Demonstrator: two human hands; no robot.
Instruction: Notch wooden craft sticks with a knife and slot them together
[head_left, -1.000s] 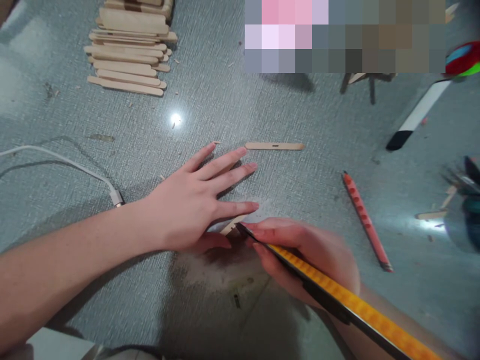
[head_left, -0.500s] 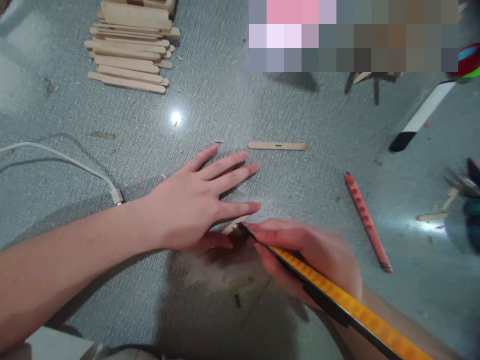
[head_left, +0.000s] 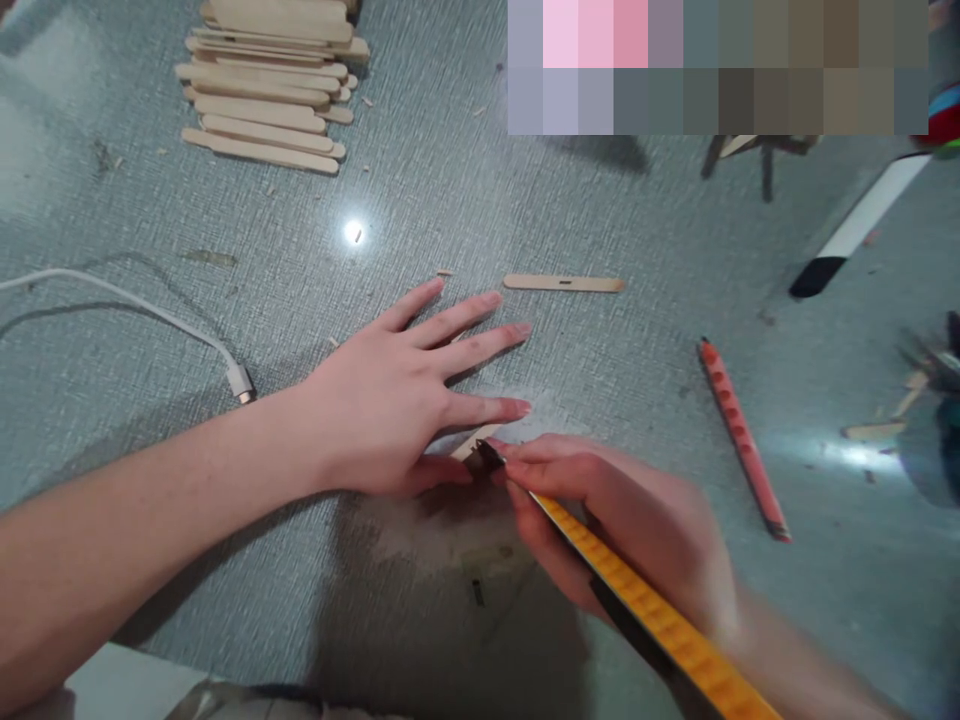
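Note:
Fingers spread, my left hand lies flat on the grey table. Between its thumb and index finger a wooden craft stick is held down against the surface, mostly covered by the hand. My right hand is closed round a yellow-and-black utility knife, gripping it close to the blade. The dark blade tip touches or hovers just over the stick; I cannot tell which. Beyond my left fingertips lies another craft stick with a small dark slot in its middle.
A pile of craft sticks lies at the upper left. A white cable reaches my left forearm. To the right are a red pencil and a white-and-black strip-like object. Wood scraps lie at far right.
The knife has turned in my right hand, its handle end swinging left and its blade tip shifting slightly. My left hand keeps its place on the stick. The whole view has shifted a little.

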